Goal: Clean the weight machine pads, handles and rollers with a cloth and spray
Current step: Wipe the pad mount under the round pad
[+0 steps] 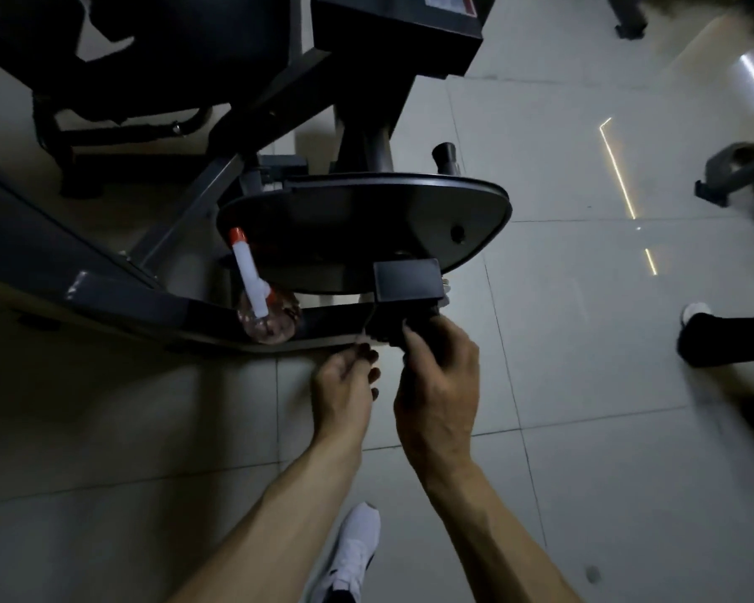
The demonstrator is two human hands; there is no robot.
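Nearest, a white trainer [358, 554] is planted on the pale tiled floor [584, 341]. Above it, the right hand [436, 376] is wrapped round a dark object [423, 326] under a black rectangular box [405, 278]; cloth or handle cannot be told. The left hand [345, 376] is curled just beside it, by a thin pale strand [365, 324]; a pinch cannot be confirmed. The clear plastic spray bottle with white-and-red nozzle [257, 293] is propped on the grey steel frame beam [127, 293], at the edge of the black oval plate [366, 224]. Far right, another white shoe [695, 311] is spotted. A red-and-white label [449, 1] up top is too blurred to be read.
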